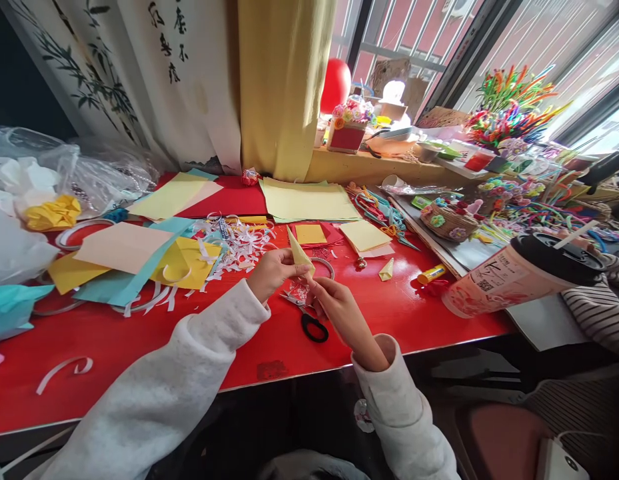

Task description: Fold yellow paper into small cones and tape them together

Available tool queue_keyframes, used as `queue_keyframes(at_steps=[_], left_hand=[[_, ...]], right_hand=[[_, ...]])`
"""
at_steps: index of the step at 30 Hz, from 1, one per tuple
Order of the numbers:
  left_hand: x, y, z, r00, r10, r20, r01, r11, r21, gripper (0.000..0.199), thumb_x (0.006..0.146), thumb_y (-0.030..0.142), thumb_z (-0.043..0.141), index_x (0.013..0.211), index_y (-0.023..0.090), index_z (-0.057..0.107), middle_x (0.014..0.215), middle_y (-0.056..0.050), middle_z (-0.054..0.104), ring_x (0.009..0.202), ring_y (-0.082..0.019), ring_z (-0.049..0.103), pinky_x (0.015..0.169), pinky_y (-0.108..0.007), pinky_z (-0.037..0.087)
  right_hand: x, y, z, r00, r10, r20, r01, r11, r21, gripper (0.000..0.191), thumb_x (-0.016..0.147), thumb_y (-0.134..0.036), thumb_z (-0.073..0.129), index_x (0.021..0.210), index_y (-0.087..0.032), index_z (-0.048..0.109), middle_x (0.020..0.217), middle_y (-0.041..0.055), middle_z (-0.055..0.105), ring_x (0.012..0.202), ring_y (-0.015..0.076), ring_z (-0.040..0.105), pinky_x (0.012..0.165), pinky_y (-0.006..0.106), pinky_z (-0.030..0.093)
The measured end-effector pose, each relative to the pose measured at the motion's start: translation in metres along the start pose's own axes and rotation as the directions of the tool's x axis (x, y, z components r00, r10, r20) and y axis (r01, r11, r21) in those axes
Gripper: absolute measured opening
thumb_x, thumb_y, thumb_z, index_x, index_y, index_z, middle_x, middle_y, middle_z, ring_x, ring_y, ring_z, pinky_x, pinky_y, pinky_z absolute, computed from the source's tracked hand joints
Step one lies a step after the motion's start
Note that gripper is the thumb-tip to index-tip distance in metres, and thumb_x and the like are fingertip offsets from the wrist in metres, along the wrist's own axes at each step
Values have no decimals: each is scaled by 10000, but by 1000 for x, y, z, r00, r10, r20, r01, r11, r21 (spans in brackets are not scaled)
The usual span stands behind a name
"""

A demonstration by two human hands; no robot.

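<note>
A folded pale yellow paper [300, 255], narrow and pointed at the top, is held upright between my two hands. My left hand [276, 272] pinches its left side, and my right hand [336, 307] has its fingers closed on the lower right corner. Just below them, scissors with black handles [314, 329] lie on the red table [389, 320]. To the right rests a small folded yellow paper piece [386, 270]. Beyond my hands are an orange-yellow square [310, 234] on red paper and a stack of small cream sheets [365, 235].
Coloured sheets [124, 247] and white paper shreds [244, 243] cover the left side. A large drink cup [514, 273] leans at the right, near a striped sleeve [602, 307]. Craft supplies crowd the back right.
</note>
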State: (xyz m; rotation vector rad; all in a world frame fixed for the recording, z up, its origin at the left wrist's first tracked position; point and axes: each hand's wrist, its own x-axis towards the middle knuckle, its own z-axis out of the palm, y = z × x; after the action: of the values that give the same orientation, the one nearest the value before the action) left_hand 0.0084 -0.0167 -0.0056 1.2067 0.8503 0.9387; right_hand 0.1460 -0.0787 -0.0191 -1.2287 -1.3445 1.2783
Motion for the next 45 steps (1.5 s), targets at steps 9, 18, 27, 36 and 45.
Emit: queue_keyframes(at_steps=[9, 18, 27, 36, 45], left_hand=[[1, 3, -2, 999, 14, -51, -13, 1000, 23, 359, 511, 275, 784, 770, 121, 588, 699, -20, 650, 621, -134, 582, 592, -261, 441], [-1, 1, -8, 983, 58, 177, -86, 984, 156, 648, 632, 664, 555, 985, 123, 596, 960, -93, 612, 788, -160, 543, 631, -241, 385], [32, 4, 47, 918, 185, 351, -395, 339, 854, 263, 824, 325, 485, 911, 120, 625, 1038, -137, 561, 1039, -250, 500, 939, -364, 345], [93, -35, 200, 943, 91, 319, -331, 306, 893, 300, 854, 148, 382, 1088, 30, 528, 1092, -249, 535, 1056, -315, 531, 775, -402, 453], [99, 7, 115, 976, 25, 214, -175, 674, 718, 169, 753, 155, 529, 874, 96, 632, 859, -128, 674, 777, -226, 654, 718, -333, 508]], right_hand=[[12, -3, -5, 998, 67, 13, -68, 986, 155, 300, 721, -440, 623, 809, -153, 636, 696, 37, 636, 618, 145, 625, 575, 256, 526], [4, -4, -17, 999, 12, -40, 0, 959, 284, 236, 717, -388, 651, 768, -158, 650, 692, 33, 660, 583, 135, 625, 576, 258, 530], [-41, 24, -126, 791, 12, -611, 236, 916, 323, 223, 637, -277, 735, 811, -160, 659, 824, 40, 684, 612, 95, 628, 593, 206, 525], [-49, 33, -135, 731, 35, -682, 278, 897, 344, 434, 660, -240, 720, 1066, -181, 580, 873, 40, 688, 676, 135, 665, 655, 268, 550], [-32, 18, -124, 813, -61, -579, 300, 896, 327, 355, 675, -263, 705, 1002, -178, 596, 935, 61, 682, 827, 182, 669, 822, 354, 519]])
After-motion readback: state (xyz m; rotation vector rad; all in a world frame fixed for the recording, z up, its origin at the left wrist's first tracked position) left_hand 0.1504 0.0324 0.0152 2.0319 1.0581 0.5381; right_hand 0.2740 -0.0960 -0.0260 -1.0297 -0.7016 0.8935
